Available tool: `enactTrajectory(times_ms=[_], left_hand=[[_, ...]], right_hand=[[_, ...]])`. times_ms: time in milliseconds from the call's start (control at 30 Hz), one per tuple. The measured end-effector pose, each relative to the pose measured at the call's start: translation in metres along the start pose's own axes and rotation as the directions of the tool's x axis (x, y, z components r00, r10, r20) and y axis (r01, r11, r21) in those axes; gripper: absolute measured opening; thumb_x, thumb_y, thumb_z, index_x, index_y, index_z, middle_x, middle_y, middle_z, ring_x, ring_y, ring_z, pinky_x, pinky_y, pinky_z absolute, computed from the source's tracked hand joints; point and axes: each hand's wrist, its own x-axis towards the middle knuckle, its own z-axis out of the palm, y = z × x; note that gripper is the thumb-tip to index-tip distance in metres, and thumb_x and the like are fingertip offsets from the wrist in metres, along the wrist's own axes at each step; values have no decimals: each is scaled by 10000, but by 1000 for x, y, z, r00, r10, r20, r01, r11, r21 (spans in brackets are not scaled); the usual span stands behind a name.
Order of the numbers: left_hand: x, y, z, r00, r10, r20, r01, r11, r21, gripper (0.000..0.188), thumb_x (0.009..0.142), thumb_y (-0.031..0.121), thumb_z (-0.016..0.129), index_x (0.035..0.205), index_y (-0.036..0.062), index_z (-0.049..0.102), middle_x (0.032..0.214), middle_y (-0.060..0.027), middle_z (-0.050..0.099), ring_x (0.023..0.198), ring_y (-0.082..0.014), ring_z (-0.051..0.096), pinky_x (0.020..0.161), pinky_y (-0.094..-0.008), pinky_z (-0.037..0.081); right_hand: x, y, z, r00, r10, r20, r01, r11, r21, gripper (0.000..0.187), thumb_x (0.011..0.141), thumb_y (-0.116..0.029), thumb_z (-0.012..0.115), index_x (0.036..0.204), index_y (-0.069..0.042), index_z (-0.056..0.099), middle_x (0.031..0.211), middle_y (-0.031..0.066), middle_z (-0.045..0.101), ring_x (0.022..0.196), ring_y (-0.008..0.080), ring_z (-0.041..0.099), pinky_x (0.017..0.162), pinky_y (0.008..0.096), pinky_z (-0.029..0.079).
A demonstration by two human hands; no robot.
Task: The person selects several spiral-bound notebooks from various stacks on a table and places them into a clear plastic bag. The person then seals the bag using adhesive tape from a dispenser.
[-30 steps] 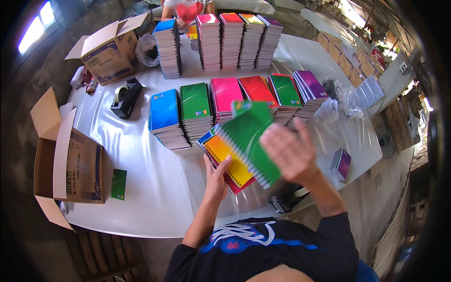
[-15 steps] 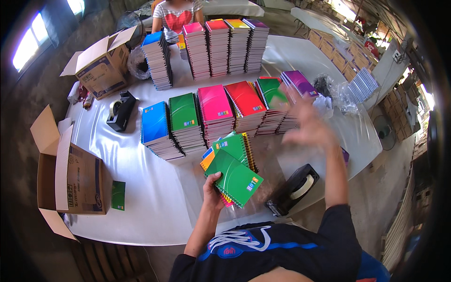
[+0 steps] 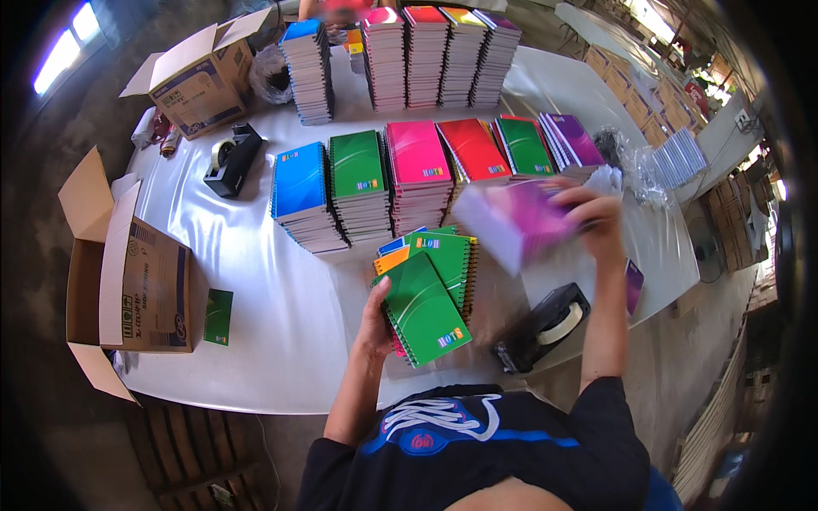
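Note:
My left hand point(image 3: 373, 319) grips a green spiral notebook point(image 3: 426, 308) by its left edge, thumb on the cover. Fanned out beneath it lie more notebooks, among them another green one point(image 3: 445, 252), an orange one point(image 3: 394, 259) and a blue one. At the right, my right hand point(image 3: 596, 213) is closed on a purple notebook point(image 3: 524, 217), tilted in the air and smeared by motion. Whether it is one notebook or several together, I cannot tell. Just beyond stands a row of notebook stacks with blue point(image 3: 300, 180), green point(image 3: 358, 164), pink point(image 3: 419, 153), red point(image 3: 474, 150) and purple point(image 3: 573, 139) covers.
Taller notebook stacks point(image 3: 386, 64) rise at the far side, with a person partly visible behind. Tape dispensers stand near my right arm point(image 3: 543, 328) and at the left point(image 3: 233, 160). Open cardboard boxes point(image 3: 158, 285) line the left side. Crumpled clear plastic point(image 3: 641, 175) lies at the right.
My right hand, blurred and without a visible notebook before, now holds a purple one in front of the row. My left hand keeps its green notebook. The whole view has shifted.

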Motion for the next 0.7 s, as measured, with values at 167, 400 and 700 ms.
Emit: enactTrajectory(times_ms=[167,400,700], left_hand=[[-23,6,-17,988,-109,111,96,989,115,597,764,303,676,1246,17,468,1116,-141,599,986,-257,620,859,-396,522],[-57,17,-25,955,-294,39,294,924,-246,574,723,174,595,1243,-20,446,1114,-203,595,981,-329,622,893,-461,503],[-42,18,-75,961,-107,-254,240,781,576,781,871,572,446,1419,43,274,1358,-174,413,1266,-284,386,1063,-389,287]], right_hand=[[28,-13,123,668,447,595,70,759,-648,465,771,-58,589,1199,-239,580,1384,89,429,1320,300,352,1078,600,173],[-45,-33,182,768,418,485,187,577,-795,808,694,-290,730,1387,-409,332,1531,58,167,1429,255,50,1067,643,2],[-56,14,214,967,252,22,-226,898,-378,750,596,-308,840,1235,-138,486,1151,24,553,1091,173,544,1049,443,271]])
